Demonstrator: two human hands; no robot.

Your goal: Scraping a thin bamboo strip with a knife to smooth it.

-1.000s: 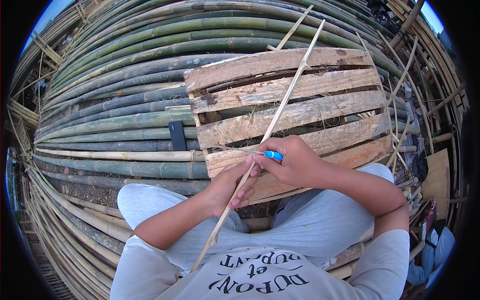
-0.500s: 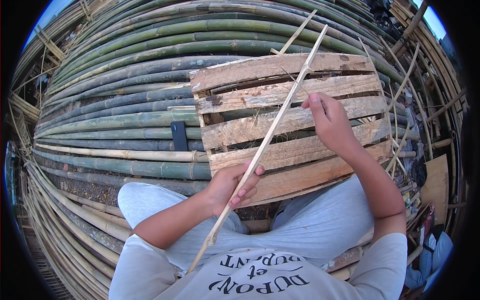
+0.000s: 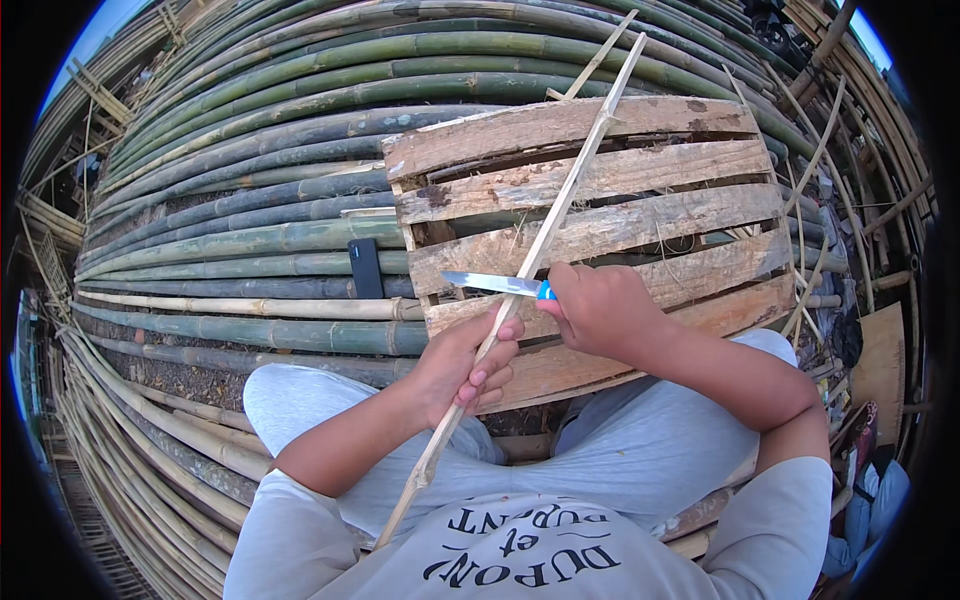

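Note:
My left hand (image 3: 462,365) grips a long thin bamboo strip (image 3: 570,185) near its lower third; the strip slants from my lap up across a weathered wooden pallet (image 3: 620,230). In my right hand (image 3: 600,310) is a knife (image 3: 495,284) with a blue handle. Its blade points left and lies across the strip just above my left hand. Both hands are close together over the pallet's near edge.
A large stack of green and dry bamboo poles (image 3: 260,200) fills the ground to the left and beyond. A dark phone-like slab (image 3: 365,267) lies on the poles left of the pallet. Loose thin bamboo sticks (image 3: 830,180) are scattered to the right.
My right hand went up along the strip over the pallet, then came back down near my left hand with the knife blade across the strip. My left hand kept its grip.

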